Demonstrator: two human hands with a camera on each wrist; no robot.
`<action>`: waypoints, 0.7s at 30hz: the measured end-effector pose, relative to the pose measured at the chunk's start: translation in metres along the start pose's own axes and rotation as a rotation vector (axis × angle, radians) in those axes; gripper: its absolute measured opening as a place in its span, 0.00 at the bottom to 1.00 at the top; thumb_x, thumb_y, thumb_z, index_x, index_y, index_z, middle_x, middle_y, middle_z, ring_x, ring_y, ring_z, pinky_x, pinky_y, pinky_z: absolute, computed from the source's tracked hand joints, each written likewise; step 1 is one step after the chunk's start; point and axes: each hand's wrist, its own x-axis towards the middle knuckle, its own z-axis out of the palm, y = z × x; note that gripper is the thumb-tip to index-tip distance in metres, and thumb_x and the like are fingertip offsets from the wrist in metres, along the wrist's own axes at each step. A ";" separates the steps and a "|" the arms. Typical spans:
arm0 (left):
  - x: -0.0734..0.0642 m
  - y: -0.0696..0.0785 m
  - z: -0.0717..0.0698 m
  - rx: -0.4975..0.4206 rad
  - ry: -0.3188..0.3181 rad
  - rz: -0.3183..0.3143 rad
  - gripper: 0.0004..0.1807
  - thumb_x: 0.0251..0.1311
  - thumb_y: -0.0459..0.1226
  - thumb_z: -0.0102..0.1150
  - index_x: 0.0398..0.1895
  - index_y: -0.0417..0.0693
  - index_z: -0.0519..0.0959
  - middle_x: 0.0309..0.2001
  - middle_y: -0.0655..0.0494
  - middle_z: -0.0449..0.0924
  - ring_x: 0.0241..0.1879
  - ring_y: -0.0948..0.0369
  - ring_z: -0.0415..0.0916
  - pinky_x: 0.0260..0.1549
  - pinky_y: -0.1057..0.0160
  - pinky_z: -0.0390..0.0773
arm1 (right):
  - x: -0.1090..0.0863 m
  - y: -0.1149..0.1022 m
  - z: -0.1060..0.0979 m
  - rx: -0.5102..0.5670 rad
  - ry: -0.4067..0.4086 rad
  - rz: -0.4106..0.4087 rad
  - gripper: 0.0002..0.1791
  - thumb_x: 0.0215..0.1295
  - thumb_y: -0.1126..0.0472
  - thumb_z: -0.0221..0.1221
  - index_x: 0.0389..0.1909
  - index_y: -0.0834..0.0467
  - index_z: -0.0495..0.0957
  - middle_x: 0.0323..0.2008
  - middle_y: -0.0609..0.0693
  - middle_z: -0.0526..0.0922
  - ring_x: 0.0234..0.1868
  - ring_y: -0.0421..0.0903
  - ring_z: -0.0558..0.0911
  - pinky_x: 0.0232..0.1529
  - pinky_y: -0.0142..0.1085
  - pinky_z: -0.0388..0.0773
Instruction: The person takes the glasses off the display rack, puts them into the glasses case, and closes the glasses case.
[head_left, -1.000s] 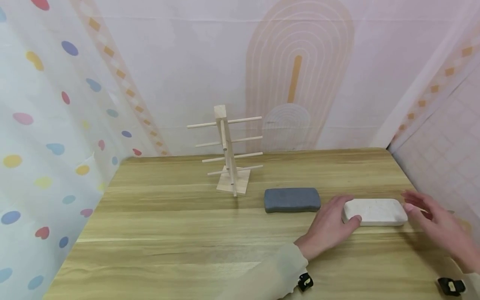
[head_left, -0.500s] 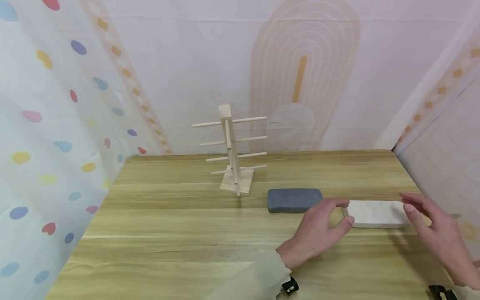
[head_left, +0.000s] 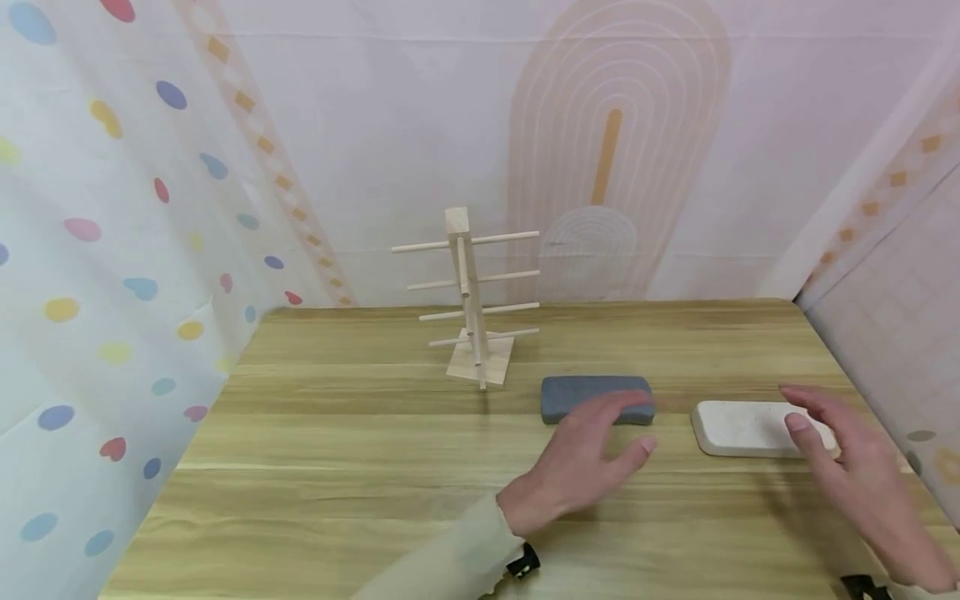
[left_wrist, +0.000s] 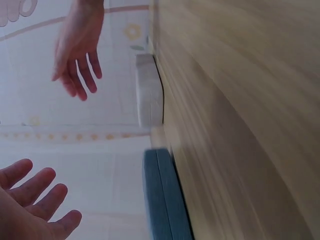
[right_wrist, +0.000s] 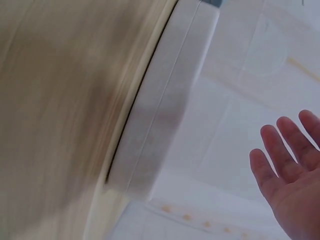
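Note:
A white oblong case [head_left: 742,429] with rounded corners lies on the right of the table, a seam along its side in the right wrist view. To its left lies a dark grey-blue case [head_left: 570,398] of similar shape, also seamed. My left hand [head_left: 581,462] hovers in front of the grey-blue case, overlapping it in the head view, fingers relaxed and holding nothing. My right hand [head_left: 855,467] is raised over the right end of the white case, hiding part of it. Its fingers [right_wrist: 285,155] are extended and apart from the case in the right wrist view.
A wooden rack [head_left: 468,292] with several pegs stands on a square base at the back middle of the wood-grain table [head_left: 337,450]. Patterned curtains [head_left: 360,150] hang behind and at the left. A pale cloth covers the right side.
My left hand has let go of the white case's left end and moved left towards the grey-blue case. My right hand has shifted slightly left, over the white case. The head view has panned slightly.

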 end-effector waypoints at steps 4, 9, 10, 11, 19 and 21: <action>-0.011 -0.006 -0.014 0.079 0.020 0.026 0.31 0.76 0.54 0.49 0.74 0.50 0.69 0.74 0.57 0.69 0.73 0.59 0.65 0.71 0.54 0.66 | 0.001 -0.007 0.003 -0.010 -0.009 -0.008 0.19 0.74 0.68 0.58 0.64 0.59 0.79 0.61 0.17 0.71 0.58 0.16 0.66 0.44 0.14 0.65; -0.025 -0.014 -0.029 0.142 0.063 0.052 0.31 0.74 0.52 0.52 0.73 0.48 0.70 0.75 0.55 0.66 0.74 0.56 0.64 0.70 0.48 0.67 | 0.003 -0.017 0.008 -0.016 -0.008 -0.052 0.19 0.75 0.67 0.57 0.64 0.59 0.79 0.63 0.18 0.70 0.62 0.17 0.65 0.45 0.13 0.65; -0.028 -0.015 -0.031 0.156 0.076 0.059 0.31 0.73 0.52 0.53 0.73 0.47 0.70 0.75 0.54 0.66 0.73 0.55 0.64 0.70 0.47 0.67 | 0.004 -0.019 0.009 -0.014 -0.008 -0.061 0.19 0.75 0.67 0.57 0.64 0.59 0.78 0.63 0.18 0.70 0.63 0.17 0.65 0.47 0.13 0.64; -0.031 -0.017 -0.034 0.166 0.087 0.063 0.31 0.72 0.51 0.54 0.73 0.46 0.70 0.76 0.54 0.66 0.74 0.54 0.64 0.70 0.46 0.67 | 0.004 -0.020 0.011 -0.014 -0.003 -0.074 0.19 0.75 0.67 0.57 0.65 0.59 0.78 0.63 0.19 0.70 0.64 0.18 0.65 0.49 0.12 0.61; -0.050 -0.032 -0.063 0.280 0.192 0.156 0.33 0.74 0.55 0.49 0.72 0.42 0.69 0.73 0.47 0.67 0.73 0.50 0.64 0.68 0.44 0.69 | 0.006 -0.028 0.019 -0.025 0.009 -0.148 0.20 0.74 0.68 0.57 0.64 0.61 0.78 0.66 0.21 0.69 0.67 0.20 0.64 0.60 0.14 0.54; -0.052 -0.035 -0.071 0.312 0.227 0.190 0.34 0.76 0.58 0.44 0.70 0.40 0.70 0.73 0.46 0.68 0.72 0.49 0.65 0.67 0.44 0.70 | 0.006 -0.029 0.020 -0.029 0.007 -0.145 0.20 0.74 0.67 0.57 0.65 0.61 0.78 0.66 0.22 0.70 0.67 0.20 0.64 0.60 0.14 0.54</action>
